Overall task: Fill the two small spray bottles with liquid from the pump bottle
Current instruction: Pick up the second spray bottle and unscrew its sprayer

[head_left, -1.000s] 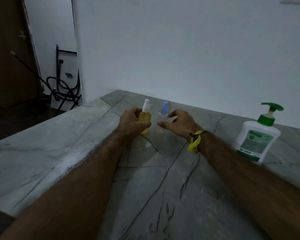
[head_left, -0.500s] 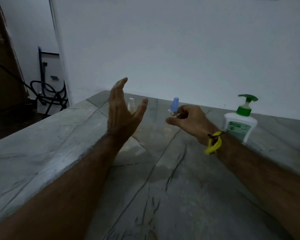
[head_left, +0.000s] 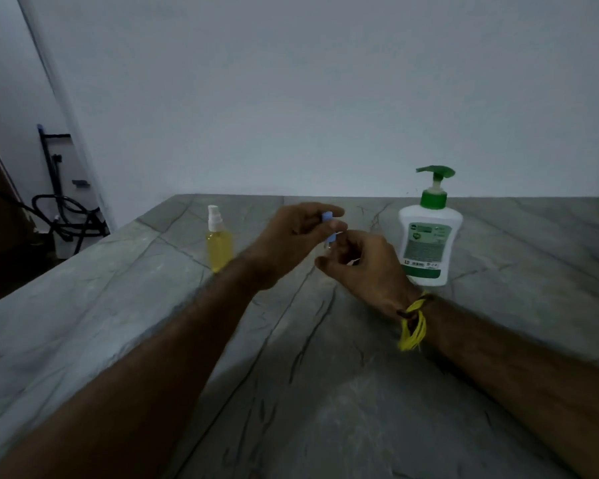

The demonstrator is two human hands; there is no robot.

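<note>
A small spray bottle with a blue cap was held above the grey marbled desk between both hands. The blue cap was pinched by the fingers of the left hand, while the bottle's clear body, mostly hidden, was gripped by the curled fingers of the right hand. A yellow thread band was worn on the right wrist. The yellow spray bottle was left upright on the desk, left of the hands, and the white pump bottle was stood just right of them.
</note>
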